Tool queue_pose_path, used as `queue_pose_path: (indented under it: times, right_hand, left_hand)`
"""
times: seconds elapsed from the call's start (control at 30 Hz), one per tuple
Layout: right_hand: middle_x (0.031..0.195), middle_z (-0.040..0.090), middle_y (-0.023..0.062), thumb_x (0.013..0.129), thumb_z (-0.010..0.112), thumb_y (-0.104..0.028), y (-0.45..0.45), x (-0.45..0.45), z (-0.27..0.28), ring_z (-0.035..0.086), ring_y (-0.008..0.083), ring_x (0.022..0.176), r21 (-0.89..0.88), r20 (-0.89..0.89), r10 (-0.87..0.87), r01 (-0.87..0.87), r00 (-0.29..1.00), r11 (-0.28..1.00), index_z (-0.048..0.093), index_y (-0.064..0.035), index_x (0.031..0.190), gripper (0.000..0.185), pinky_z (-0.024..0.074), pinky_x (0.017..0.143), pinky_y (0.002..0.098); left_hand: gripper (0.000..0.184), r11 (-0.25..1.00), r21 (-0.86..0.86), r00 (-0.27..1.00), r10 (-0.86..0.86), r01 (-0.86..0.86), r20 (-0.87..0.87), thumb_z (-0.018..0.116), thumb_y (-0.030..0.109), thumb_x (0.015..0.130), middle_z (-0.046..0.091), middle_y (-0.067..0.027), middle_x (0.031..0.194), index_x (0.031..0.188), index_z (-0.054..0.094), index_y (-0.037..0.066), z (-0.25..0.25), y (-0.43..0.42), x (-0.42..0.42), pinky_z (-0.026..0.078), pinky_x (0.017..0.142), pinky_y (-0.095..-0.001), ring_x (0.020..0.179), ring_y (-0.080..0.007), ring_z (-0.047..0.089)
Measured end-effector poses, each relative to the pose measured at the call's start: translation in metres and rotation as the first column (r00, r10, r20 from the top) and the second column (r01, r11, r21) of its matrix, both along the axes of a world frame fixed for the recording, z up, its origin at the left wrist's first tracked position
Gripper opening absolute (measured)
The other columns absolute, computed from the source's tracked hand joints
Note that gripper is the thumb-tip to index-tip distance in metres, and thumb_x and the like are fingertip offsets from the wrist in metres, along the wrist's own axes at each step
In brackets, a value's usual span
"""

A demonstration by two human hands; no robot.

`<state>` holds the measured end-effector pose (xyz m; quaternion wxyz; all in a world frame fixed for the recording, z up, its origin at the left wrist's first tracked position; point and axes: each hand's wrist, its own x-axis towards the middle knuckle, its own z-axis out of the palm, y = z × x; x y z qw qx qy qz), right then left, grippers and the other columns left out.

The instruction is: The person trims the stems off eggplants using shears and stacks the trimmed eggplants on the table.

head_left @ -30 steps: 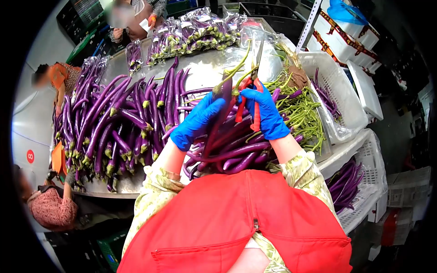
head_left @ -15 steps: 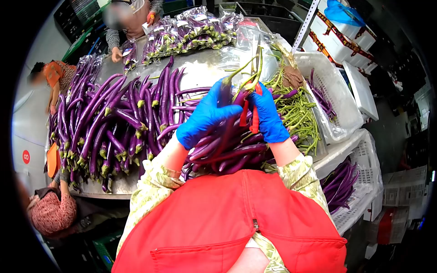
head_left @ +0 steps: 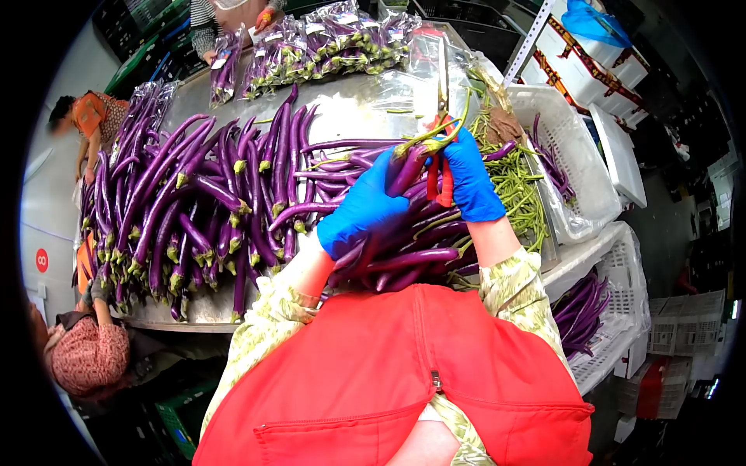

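Observation:
My left hand (head_left: 364, 206), in a blue glove, is wrapped round long purple eggplants (head_left: 406, 172) whose green stems point up and to the right. Red-handled scissors (head_left: 443, 74) are in my gloved right hand (head_left: 470, 179), blades pointing away from me and looking closed. The long stems lie across the right hand's fingertips beside the scissors; whether those fingers also pinch them I cannot tell. Beneath both hands is a heap of loose eggplants (head_left: 416, 259). A larger row of eggplants (head_left: 167, 210) covers the table's left side.
Cut green stems (head_left: 509, 198) lie in a pile at the right of the metal table (head_left: 186, 109). Bagged eggplants (head_left: 326, 46) are stacked at the back. Lined white crates (head_left: 594, 202) with eggplants stand to the right. Co-workers are at the back and left.
The scissors and my right hand have shifted slightly right, and the blades now point straighter away. The held eggplants have tilted, their stems leaning right. At the back, a co-worker's bagged eggplants have moved.

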<state>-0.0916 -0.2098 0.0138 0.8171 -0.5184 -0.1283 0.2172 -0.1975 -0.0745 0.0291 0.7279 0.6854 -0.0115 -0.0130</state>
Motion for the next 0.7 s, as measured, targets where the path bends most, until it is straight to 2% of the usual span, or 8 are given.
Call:
queue_pose_path:
  times: [0.13,0.17,0.3,0.4,0.47,0.5,0.57,0.7]
  right_hand:
    - [0.083,0.057,0.0043,0.078,0.057,-0.007,-0.001,0.004,0.008,0.057,0.0134,0.069,0.112,0.084,-0.16,0.15,0.984,0.982,0.053,-0.0036,0.104,0.027,0.047,0.061,0.0245]
    - [0.085,0.055,0.0048,0.078,0.056,-0.008,-0.005,0.019,0.002,0.057,0.0148,0.077,0.132,0.081,-0.192,0.18,0.978,0.975,0.051,-0.0045,0.105,0.027,0.0467,0.07,0.0265]
    - [0.094,0.054,0.006,0.079,0.056,-0.008,-0.016,0.014,0.011,0.055,0.017,0.087,0.372,-0.013,0.013,-0.007,1.0,0.928,0.05,-0.0036,0.106,0.029,0.0454,0.078,0.0291]
    - [0.092,0.055,0.0048,0.078,0.059,-0.009,-0.019,0.005,0.016,0.055,0.0164,0.084,0.351,0.024,0.017,-0.025,1.0,0.936,0.051,-0.0038,0.106,0.029,0.0453,0.077,0.0289]
    - [0.084,0.056,0.0036,0.077,0.063,-0.009,-0.021,0.01,0.008,0.055,0.0144,0.076,0.213,0.074,-0.098,0.08,0.992,0.974,0.053,-0.0049,0.104,0.029,0.0458,0.071,0.0279]
    - [0.082,0.056,0.0033,0.076,0.064,-0.009,-0.022,0.009,0.008,0.055,0.0137,0.074,0.163,0.093,-0.138,0.122,0.986,0.979,0.053,-0.005,0.102,0.028,0.0457,0.07,0.0274]
    - [0.079,0.057,0.0027,0.076,0.064,-0.01,-0.023,0.009,0.008,0.055,0.0119,0.072,0.082,0.131,-0.201,0.191,0.971,0.978,0.056,-0.005,0.098,0.024,0.0449,0.065,0.0254]
    - [0.08,0.057,0.0022,0.076,0.063,-0.011,-0.023,0.005,0.014,0.055,0.0118,0.073,0.11,0.067,-0.135,0.127,0.989,0.986,0.057,-0.0048,0.097,0.023,0.0445,0.066,0.0247]
  left_hand:
    - [0.07,0.999,-0.041,0.999,-0.021,0.023,0.034,0.054,-0.005,0.07,0.042,-0.0136,0.135,0.136,0.03,0.0,0.0,0.003,0.001,0.028,0.106,-0.0307,0.131,-0.0202,0.034]
    - [0.07,0.999,-0.019,0.998,-0.034,0.035,0.05,0.054,-0.005,0.07,0.042,-0.014,0.135,0.136,0.03,0.0,-0.005,0.005,0.002,0.028,0.106,-0.0311,0.131,-0.0207,0.034]
    - [0.067,0.999,0.027,0.998,-0.037,0.035,0.052,0.054,-0.006,0.072,0.042,-0.0148,0.135,0.135,0.031,-0.001,-0.017,0.005,0.01,0.03,0.105,-0.0318,0.13,-0.0218,0.035]
    - [0.071,0.999,0.022,0.998,-0.038,0.037,0.048,0.059,-0.003,0.073,0.042,-0.0124,0.134,0.137,0.029,0.001,-0.017,0.0,0.014,0.03,0.104,-0.0315,0.128,-0.0206,0.036]
    - [0.077,0.997,0.061,0.998,-0.049,0.047,0.041,0.065,0.0,0.074,0.042,-0.0079,0.133,0.14,0.027,0.005,-0.013,-0.006,0.013,0.03,0.104,-0.0315,0.124,-0.0175,0.039]
    - [0.072,0.978,-0.173,0.992,-0.112,0.12,0.052,0.067,0.009,0.08,0.041,-0.0084,0.134,0.14,0.026,0.004,-0.006,-0.01,0.005,0.029,0.105,-0.0321,0.126,-0.0176,0.036]
    - [0.066,0.973,-0.182,0.989,-0.132,0.141,0.062,0.063,0.016,0.085,0.041,-0.0081,0.134,0.139,0.027,0.004,-0.008,-0.006,0.004,0.028,0.105,-0.0315,0.125,-0.0167,0.036]
    - [0.053,0.984,-0.083,0.983,-0.149,0.159,0.11,0.054,0.03,0.092,0.045,-0.007,0.127,0.134,0.034,0.004,-0.018,-0.001,0.01,0.031,0.101,-0.0303,0.116,-0.0146,0.04]
